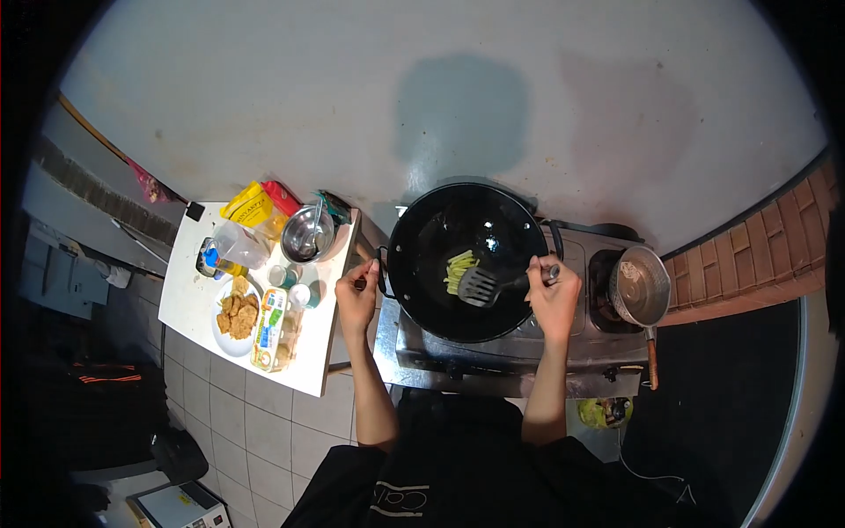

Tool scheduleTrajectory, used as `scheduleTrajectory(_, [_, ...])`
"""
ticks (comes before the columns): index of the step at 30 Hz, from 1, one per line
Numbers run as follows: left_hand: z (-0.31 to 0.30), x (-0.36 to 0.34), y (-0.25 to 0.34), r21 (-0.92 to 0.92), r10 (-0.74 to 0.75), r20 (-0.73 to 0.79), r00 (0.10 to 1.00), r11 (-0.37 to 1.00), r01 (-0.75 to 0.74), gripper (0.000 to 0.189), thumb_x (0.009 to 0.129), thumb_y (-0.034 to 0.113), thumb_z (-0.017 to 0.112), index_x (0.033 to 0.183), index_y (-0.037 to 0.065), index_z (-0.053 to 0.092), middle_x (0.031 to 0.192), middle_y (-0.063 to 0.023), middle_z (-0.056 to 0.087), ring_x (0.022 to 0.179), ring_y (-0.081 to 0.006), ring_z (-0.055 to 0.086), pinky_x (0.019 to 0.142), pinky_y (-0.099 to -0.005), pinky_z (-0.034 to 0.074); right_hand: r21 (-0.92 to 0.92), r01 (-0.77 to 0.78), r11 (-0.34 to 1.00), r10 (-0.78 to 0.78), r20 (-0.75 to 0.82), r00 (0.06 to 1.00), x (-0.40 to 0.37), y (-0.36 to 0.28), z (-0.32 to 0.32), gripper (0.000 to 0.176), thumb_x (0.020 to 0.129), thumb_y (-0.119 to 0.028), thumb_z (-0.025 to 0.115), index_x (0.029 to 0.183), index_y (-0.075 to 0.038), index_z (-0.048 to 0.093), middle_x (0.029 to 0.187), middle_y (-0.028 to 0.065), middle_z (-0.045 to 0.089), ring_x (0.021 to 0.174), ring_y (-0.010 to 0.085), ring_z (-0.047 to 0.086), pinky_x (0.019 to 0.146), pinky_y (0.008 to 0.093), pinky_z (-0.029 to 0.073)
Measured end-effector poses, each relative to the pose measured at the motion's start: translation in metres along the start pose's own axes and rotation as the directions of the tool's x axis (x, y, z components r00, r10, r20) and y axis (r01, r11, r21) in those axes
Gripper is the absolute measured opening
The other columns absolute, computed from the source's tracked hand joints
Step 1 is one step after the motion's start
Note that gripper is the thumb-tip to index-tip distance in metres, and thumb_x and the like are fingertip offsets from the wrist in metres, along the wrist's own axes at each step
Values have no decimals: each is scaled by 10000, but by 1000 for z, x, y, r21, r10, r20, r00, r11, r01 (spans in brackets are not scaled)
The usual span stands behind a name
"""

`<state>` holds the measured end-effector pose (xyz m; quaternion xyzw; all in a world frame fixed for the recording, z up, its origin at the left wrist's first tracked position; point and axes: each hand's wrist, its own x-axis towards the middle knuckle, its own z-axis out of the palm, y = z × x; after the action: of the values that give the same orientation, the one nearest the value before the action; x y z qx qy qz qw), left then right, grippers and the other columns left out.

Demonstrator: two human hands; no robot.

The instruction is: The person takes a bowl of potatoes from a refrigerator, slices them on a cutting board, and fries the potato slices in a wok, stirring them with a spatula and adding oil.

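A large black wok point(431, 308) sits on the stove, with a small heap of pale green vegetable strips point(460, 264) near its middle. My left hand point(356, 299) is closed at the wok's left loop handle point(380, 262). Held in my right hand point(554, 297) is a slotted spatula point(480, 286); the fingers wrap round its handle. The spatula's head lies inside the wok, against the lower right of the strips. Near my right hand is the wok's right handle point(556, 238).
On the right burner stands a metal saucepan point(653, 304), its wooden handle point(652, 361) jutting forward. The white table point(189, 308) at left carries a plate point(231, 346) of fried pieces, an egg carton point(268, 327), a steel bowl point(308, 235), jars and packets. A wall rises behind.
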<state>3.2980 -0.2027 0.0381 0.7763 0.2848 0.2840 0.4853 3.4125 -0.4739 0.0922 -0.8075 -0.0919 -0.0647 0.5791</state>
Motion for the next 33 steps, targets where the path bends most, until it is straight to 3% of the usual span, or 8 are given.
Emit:
scheduleTrajectory(5, [1, -4, 10, 77, -38, -24, 999, 996, 40, 277, 900, 211, 661, 986, -51, 691, 685, -58, 598, 614, -100, 498, 570, -259, 414, 181, -36, 983, 30, 35, 999, -13, 41, 9, 127, 875, -53, 633, 778, 27, 611, 549, 56, 576, 430, 87, 561, 411, 246, 404])
scheduleTrajectory(7, [1, -7, 16, 165, -63, -33, 997, 984, 67, 367, 910, 282, 635, 1045, -57, 675, 871, -176, 696, 797, -209, 639, 771, -325, 479, 229, -41, 973, 35, 28, 999, -16, 45, 9, 83, 865, -17, 630, 810, 38, 603, 550, 67, 567, 456, 95, 585, 399, 238, 419])
scheduleTrajectory(10, [8, -9, 11, 195, -85, -96, 992, 976, 102, 380, 912, 292, 629, 1034, -65, 674, 886, -194, 689, 799, -220, 642, 767, -334, 478, 179, 7, 984, -15, 44, 999, -18, 47, 6, 90, 858, -9, 631, 793, 41, 593, 561, 71, 568, 458, 105, 587, 401, 244, 422])
scheduleTrajectory(18, [12, -14, 2, 266, -22, -139, 990, 962, 59, 381, 938, 299, 591, 1054, -56, 669, 821, -185, 661, 742, -219, 599, 703, -350, 456, 232, 18, 972, -41, 92, 995, -17, 56, 6, 109, 839, -3, 625, 751, 41, 579, 598, 86, 582, 442, 120, 568, 403, 270, 408])
scheduleTrajectory(21, [15, -23, 1, 246, 39, -133, 990, 969, -5, 388, 948, 301, 570, 1130, -34, 645, 792, -152, 571, 693, -214, 542, 653, -339, 440, 190, 16, 982, -32, 84, 996, -10, 65, 4, 138, 840, -17, 628, 726, 37, 574, 584, 84, 571, 434, 120, 559, 402, 278, 389])
scheduleTrajectory(27, [14, -36, -1, 208, 18, -144, 989, 978, 13, 379, 954, 272, 563, 1171, -34, 622, 980, -182, 588, 910, -248, 576, 821, -363, 454, 149, 73, 986, -89, 100, 991, -7, 49, 2, 122, 841, -33, 639, 747, 30, 595, 503, 72, 516, 439, 116, 556, 420, 274, 382])
scheduleTrajectory(31, [16, -46, -4, 262, 95, -151, 984, 964, -53, 351, 937, 249, 583, 1156, -22, 630, 927, -148, 550, 853, -256, 562, 784, -366, 452, 155, 116, 981, -132, 102, 986, -5, 60, 3, 106, 852, -36, 630, 771, 32, 622, 510, 64, 537, 457, 109, 569, 428, 264, 397])
scheduleTrajectory(33, [18, -49, -10, 227, 144, -160, 976, 968, -106, 345, 935, 251, 590, 1166, -1, 632, 919, -142, 550, 832, -250, 547, 747, -349, 452, 280, -24, 960, -24, 166, 986, -6, 59, 1, 112, 875, -48, 617, 804, 33, 645, 552, 43, 579, 473, 97, 582, 437, 239, 411])
